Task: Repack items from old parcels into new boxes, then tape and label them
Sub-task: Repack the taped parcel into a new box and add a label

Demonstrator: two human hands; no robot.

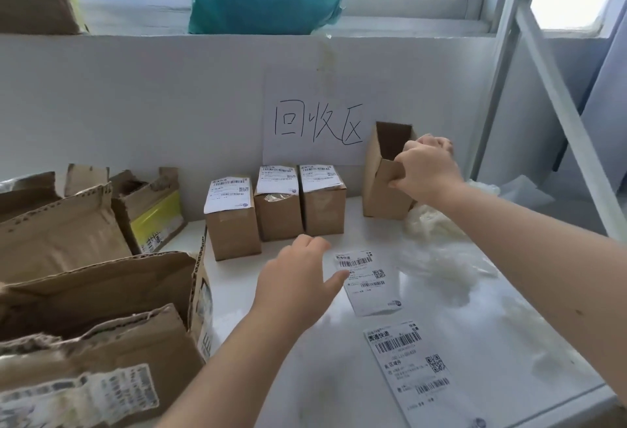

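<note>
An open brown box (381, 186) stands upright at the back right of the white table (305, 376). My right hand (425, 169) grips its near top edge, thumb on the front wall and fingers over the rim. My left hand (298, 278) hovers open above the table, its thumb beside a loose shipping label (369, 283). A second loose label (412, 366) lies nearer to me. Three small sealed boxes with labels on top (234, 220) (278, 203) (322, 200) stand in a row by the wall.
Torn old cardboard parcels (84, 309) are piled on the left. Clear plastic wrapping (437, 258) lies at the right under my forearm. A handwritten paper sign (315, 122) hangs on the wall. A teal bag (261, 0) sits on the ledge. A white shelf frame (543, 54) stands right.
</note>
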